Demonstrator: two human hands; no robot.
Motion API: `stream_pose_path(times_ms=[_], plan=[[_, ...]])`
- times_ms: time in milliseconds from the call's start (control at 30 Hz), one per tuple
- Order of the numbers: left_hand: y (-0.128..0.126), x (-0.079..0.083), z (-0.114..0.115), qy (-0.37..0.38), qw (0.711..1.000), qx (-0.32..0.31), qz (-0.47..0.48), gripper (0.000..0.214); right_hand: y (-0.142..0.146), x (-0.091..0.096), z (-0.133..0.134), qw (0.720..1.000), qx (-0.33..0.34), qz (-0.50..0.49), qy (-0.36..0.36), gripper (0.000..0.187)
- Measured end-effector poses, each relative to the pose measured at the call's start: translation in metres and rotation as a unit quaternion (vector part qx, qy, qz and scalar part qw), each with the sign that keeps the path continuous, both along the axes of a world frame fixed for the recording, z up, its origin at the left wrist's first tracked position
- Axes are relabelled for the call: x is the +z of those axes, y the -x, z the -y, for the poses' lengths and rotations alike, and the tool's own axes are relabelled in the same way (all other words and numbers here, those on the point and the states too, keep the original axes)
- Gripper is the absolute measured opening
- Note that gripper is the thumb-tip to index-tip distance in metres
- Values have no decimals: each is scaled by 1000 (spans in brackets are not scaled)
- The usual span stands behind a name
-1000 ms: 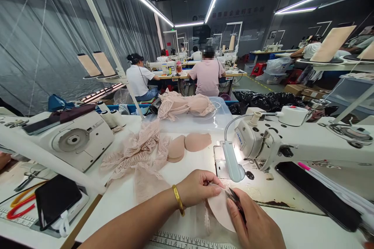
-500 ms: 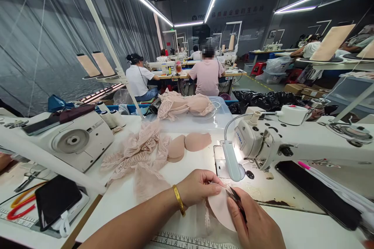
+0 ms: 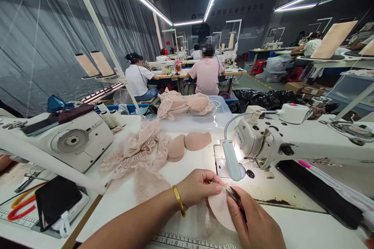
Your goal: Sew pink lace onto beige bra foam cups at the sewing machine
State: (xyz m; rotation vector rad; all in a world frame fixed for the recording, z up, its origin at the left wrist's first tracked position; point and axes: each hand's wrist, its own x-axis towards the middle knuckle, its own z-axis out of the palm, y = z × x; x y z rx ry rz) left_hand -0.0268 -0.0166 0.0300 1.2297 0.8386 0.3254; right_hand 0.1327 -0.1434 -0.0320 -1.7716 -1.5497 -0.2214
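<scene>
Between thumb and fingers, my left hand (image 3: 201,188) pinches the upper edge of a pale pink bra cup (image 3: 221,210). Sheer lace trim (image 3: 207,218) hangs from the cup's left side. Black thread snips (image 3: 238,202) are gripped in my right hand (image 3: 253,218), their tips at the cup's upper right edge close to my left thumb. My right fingers also lie against the cup. Beyond my hands, pink lace fabric (image 3: 137,151) is heaped on the table, beside a stack of beige cup pieces (image 3: 175,148) and another flat piece (image 3: 198,141).
A white sewing machine (image 3: 263,136) with a gooseneck lamp (image 3: 233,159) stands at the right, a black phone (image 3: 317,192) in front of it. A clear plastic bin (image 3: 224,113) bears finished-looking bras (image 3: 187,105). Another machine (image 3: 73,140) is at left. Several people sit farther back.
Almost nothing differs. Both hands, the cup and the snips keep nearly the same position; the view has shifted very slightly.
</scene>
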Motion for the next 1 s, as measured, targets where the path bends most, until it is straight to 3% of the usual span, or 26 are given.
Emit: stream_pose_path(times_ms=[300, 467, 567, 733, 833, 1000], plan=[[0, -4, -1, -19, 1000, -4, -2, 34, 1, -1, 0, 1000, -11, -9, 18, 44], [-1, -3, 0, -4, 1000, -5, 6, 36, 4, 3, 1, 999, 33, -19, -1, 44], [-1, -1, 1, 16, 1000, -2, 22, 40, 3, 8, 3, 997, 39, -70, 13, 42], [1, 2, 2, 13, 1000, 6, 21, 42, -1, 12, 7, 980, -36, -197, 2, 36], [1, 2, 2, 13, 1000, 11, 22, 42, 2, 9, 9, 970, -23, -242, -8, 41], [1, 3, 3, 27, 999, 21, 24, 44, 9, 4, 10, 963, 20, -263, 50, 35]])
